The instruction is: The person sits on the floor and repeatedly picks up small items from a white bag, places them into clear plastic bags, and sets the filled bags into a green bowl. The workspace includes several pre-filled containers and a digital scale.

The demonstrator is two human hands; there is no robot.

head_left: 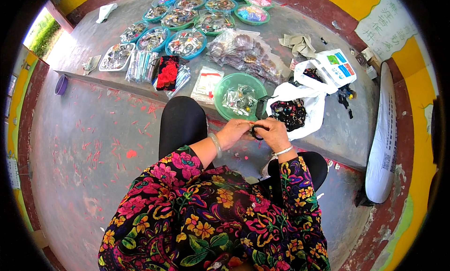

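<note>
My two hands meet in front of my knees, just below the green plastic basin point(222, 112). My right hand point(274, 134) is closed around a black loop point(256, 131), which I cannot tell to be a scissors handle or a cord. Its fingers touch those of my left hand point(233, 132), which is pinched; whatever lies in that pinch is hidden. Small clear packets point(240, 99) lie inside the basin. Right of it an open white plastic bag point(313, 116) holds a heap of black cords with small coloured pieces point(288, 114). A dark strip point(261, 108) stands between basin and bag.
Several basins point(186, 43) of packaged trinkets cover the raised ledge. A pile of clear bags point(246, 50), a red-and-black patterned pouch point(168, 73) and flat packets point(206, 83) lie nearer. A long silvery board point(382, 144) leans at right. Red scraps dot the floor; a purple bowl point(61, 85) stands left.
</note>
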